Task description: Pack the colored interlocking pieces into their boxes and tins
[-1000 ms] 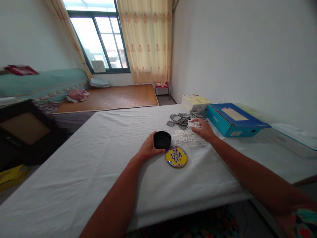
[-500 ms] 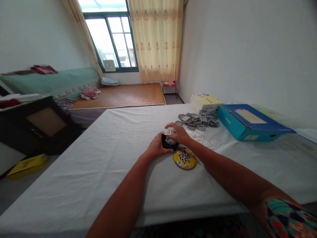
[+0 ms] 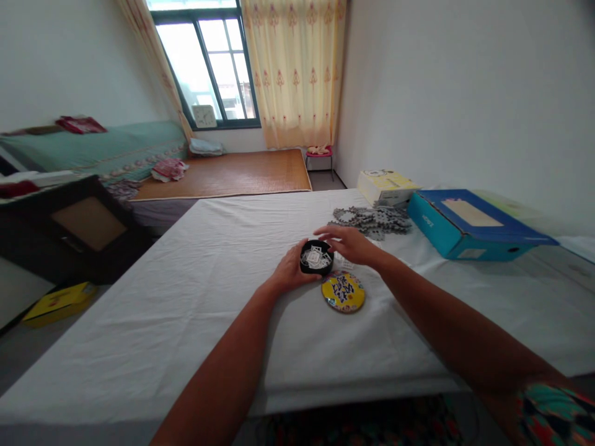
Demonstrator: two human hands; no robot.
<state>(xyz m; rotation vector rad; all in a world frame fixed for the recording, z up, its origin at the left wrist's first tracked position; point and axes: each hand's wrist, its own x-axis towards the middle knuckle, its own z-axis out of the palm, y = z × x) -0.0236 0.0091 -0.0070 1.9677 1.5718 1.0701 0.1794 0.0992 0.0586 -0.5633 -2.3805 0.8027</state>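
Observation:
My left hand point(image 3: 290, 269) is wrapped round the left side of a round black tin point(image 3: 317, 271) that stands on the table. Inside the tin lies a heap of small white plastic pieces point(image 3: 316, 257), shaped like little open frames. My right hand point(image 3: 346, 243) is over the tin's far right rim, fingers apart, with nothing visible in them. Partly hidden below that hand, more white pieces lie on the cloth. A round yellow lid point(image 3: 343, 291) with dark lettering rests close in front of the tin.
A pile of grey toothed pieces point(image 3: 374, 220) lies beyond my right hand. Behind it stands a yellow box point(image 3: 385, 187), and to the right a blue box point(image 3: 458, 223). The white-covered table point(image 3: 186, 334) ends at a near edge. A dark cabinet point(image 3: 69, 229) stands left.
My right hand has let go of a white piece and drawn back to the right, uncovering the tin's contents. My left hand stays on the tin.

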